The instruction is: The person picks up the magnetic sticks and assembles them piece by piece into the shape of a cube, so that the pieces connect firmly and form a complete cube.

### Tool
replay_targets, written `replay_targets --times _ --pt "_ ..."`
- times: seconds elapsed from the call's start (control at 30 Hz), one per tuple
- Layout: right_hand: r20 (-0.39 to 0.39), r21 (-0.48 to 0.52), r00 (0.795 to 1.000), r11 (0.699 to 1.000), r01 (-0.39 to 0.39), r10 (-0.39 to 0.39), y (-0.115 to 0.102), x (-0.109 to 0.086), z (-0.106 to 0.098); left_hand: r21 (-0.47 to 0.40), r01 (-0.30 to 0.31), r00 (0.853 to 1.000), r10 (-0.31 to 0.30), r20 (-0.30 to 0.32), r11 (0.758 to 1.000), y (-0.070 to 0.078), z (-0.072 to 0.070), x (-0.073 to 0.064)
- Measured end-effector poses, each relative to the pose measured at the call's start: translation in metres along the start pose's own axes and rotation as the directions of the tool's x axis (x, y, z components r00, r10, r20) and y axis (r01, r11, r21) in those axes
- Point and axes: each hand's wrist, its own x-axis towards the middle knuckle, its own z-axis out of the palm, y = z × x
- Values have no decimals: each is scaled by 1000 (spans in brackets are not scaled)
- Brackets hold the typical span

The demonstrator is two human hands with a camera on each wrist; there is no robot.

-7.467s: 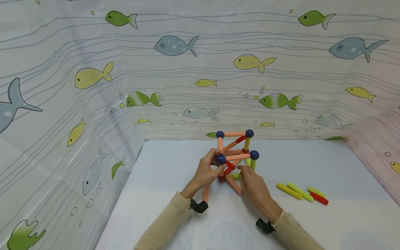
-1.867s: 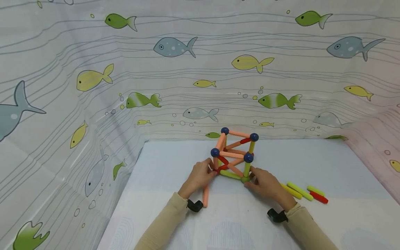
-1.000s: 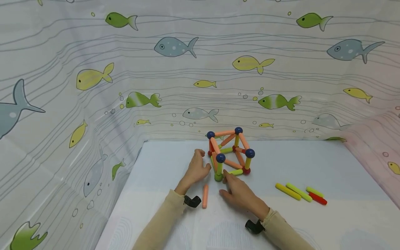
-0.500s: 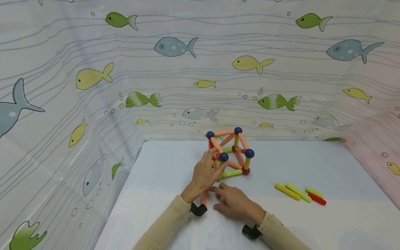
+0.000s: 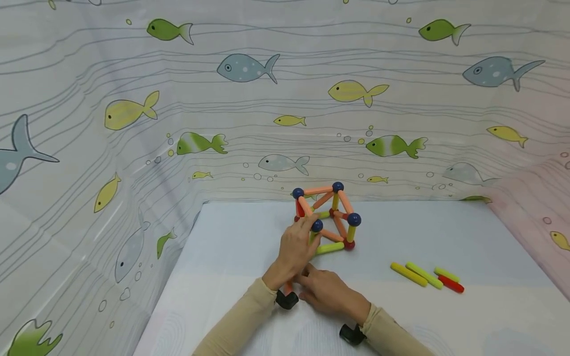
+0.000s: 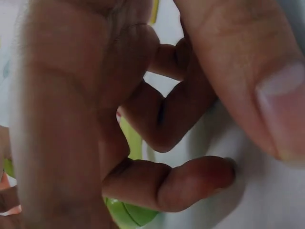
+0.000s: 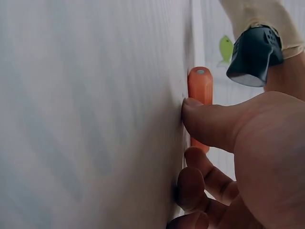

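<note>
A cube-like frame (image 5: pixel 330 247) of magnetic rods and balls stands at the back middle of the table. Blue balls mark its top corners, with red and green ones below. My left hand (image 5: pixel 295 248) holds its near left corner, fingers and thumb about a blue ball (image 5: pixel 317 225). Below that wrist, an orange magnetic rod (image 7: pixel 200 86) lies on the table, partly hidden. My right hand (image 5: pixel 331 291) is beside the rod, fingers loosely bent, its thumb (image 7: pixel 209 119) overlapping the rod in the right wrist view. Large fingers fill the left wrist view, with a green ball (image 6: pixel 131 213) behind them.
To the right lie several loose rods: a yellow rod (image 5: pixel 408 274), two yellow-green ones and a red rod (image 5: pixel 451 284). A fish-printed curtain (image 5: pixel 249 113) closes off the back and sides. Black wrist cameras sit low under both wrists.
The frame was turned about and set down. My left hand then moved onto its near left corner, while my right hand let go of the frame and came down to the orange rod.
</note>
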Motion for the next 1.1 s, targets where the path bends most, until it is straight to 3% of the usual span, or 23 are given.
replay_targets --times 0.17,0.5,0.73,0.97,1.1 --pt "-20 51 1000 999 -10 11 -1 0 0 -109 7 1000 -7 6 994 -4 -3 -1" --pt "-112 113 993 994 -8 21 2 -1 -2 -206 38 996 -21 86 978 -12 -18 -1" --pt "-71 135 997 991 -7 17 7 -1 -7 -294 67 988 -22 152 953 -17 -24 -2" --pt "-58 135 997 990 -46 54 26 -14 -39 -345 24 990 26 141 938 -21 -28 -3" --pt "-166 113 981 990 -83 101 38 -28 -70 -360 -8 991 56 123 933 -23 -30 -4"
